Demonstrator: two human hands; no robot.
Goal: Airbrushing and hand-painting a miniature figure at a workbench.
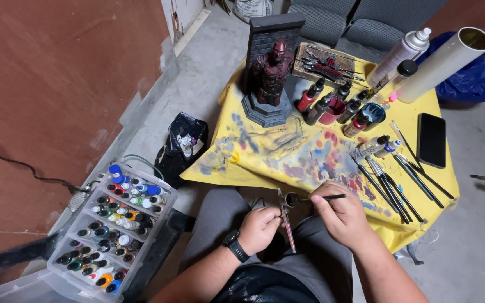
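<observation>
- Right, the slim metal airbrush with a small open cup on top point(287, 216) sits over the person's lap, just off the near edge of the table.
- Long axis runs near-vertical in the head view: nozzle end up toward the table, tail end down toward the lap, tilted slightly left at the top.
- Left hand point(258, 228), black watch on the wrist, is closed around the airbrush body below the cup.
- Right hand point(341, 216) pinches a thin dark-handled brush point(324, 197) between thumb and fingertips; the brush lies roughly level, tip pointing left into the cup.
- Judgement: the step in hand looks like working the cup with the brush, either stirring paint or cleaning it. Can't tell which; cup contents not visible.
- Next move likely needs the airbrush kept upright so the cup doesn't spill, and the brush tip kept clear of the needle.
- Outward: yellow paint-stained cloth point(265, 151) covers the table, with a row of loose dark brushes point(399, 179) right of the hands.
- Further back: dark red armoured figure bust on a grey base point(270, 73), a cluster of small paint bottles point(338, 104), a black phone point(431, 139).
- On the floor at left: clear plastic organiser box of dropper paint bottles point(113, 230).
</observation>
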